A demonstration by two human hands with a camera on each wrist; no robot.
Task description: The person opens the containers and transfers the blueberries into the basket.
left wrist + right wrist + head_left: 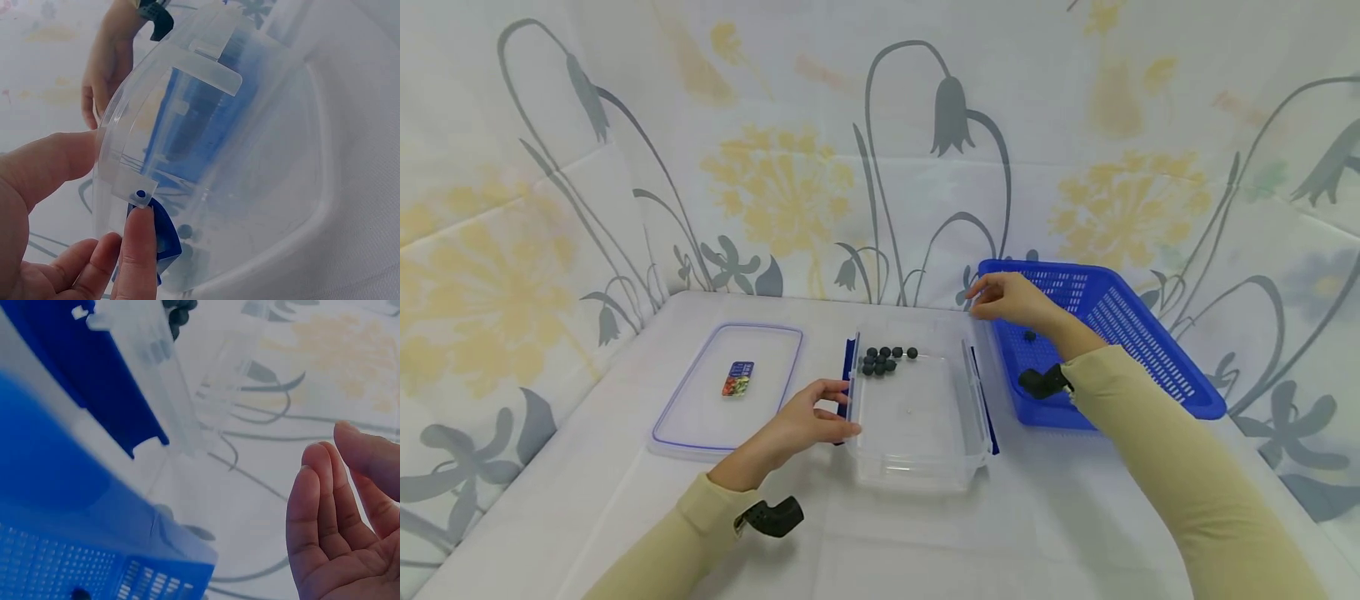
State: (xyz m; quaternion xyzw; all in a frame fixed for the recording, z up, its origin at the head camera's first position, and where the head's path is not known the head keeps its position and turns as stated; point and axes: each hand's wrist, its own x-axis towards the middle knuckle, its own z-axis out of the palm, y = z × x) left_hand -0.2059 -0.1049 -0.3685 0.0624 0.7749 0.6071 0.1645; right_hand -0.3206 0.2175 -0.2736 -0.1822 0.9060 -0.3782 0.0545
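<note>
Nine or so dark balls (885,359) are already sitting at the clear container's (925,467) twelve o'clock end — one ball (1029,336) is left in the blue basket (1157,350), where the right hand (1011,300) is hovering. Left wrist view: the left hand (69,225) is pinching the container's rim and blue latch (159,234). Right wrist view: right fingers (325,512) are lying relaxed, holding nothing.

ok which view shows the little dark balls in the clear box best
The head view: the small dark round balls lie clustered at the far end of the clear plastic box. The right wrist view catches only a few at its top edge; the left wrist view shows none clearly.
</note>
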